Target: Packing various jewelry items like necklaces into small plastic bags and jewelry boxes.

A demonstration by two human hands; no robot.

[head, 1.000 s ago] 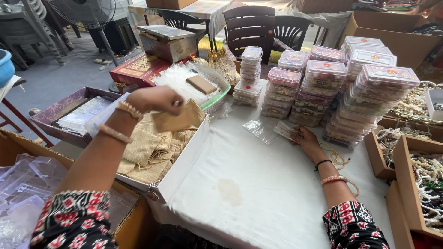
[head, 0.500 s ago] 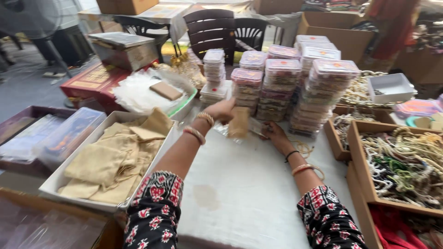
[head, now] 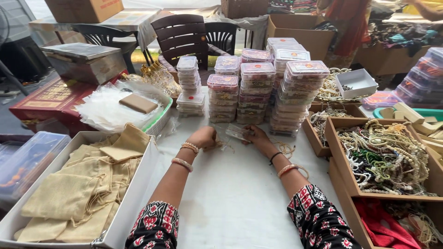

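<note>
Small clear plastic pouch lies on the white worktop between both hands, long axis left to right. Right hand pinches its right end; left hand, clenched, sits just beside its left end.

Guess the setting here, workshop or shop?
Likely a small packing area for bead jewellery. Stacks of clear lidded boxes stand on the white-covered table, open cardboard trays of bead strings sit to the right, and a box of beige cloth pouches to the left.
</note>
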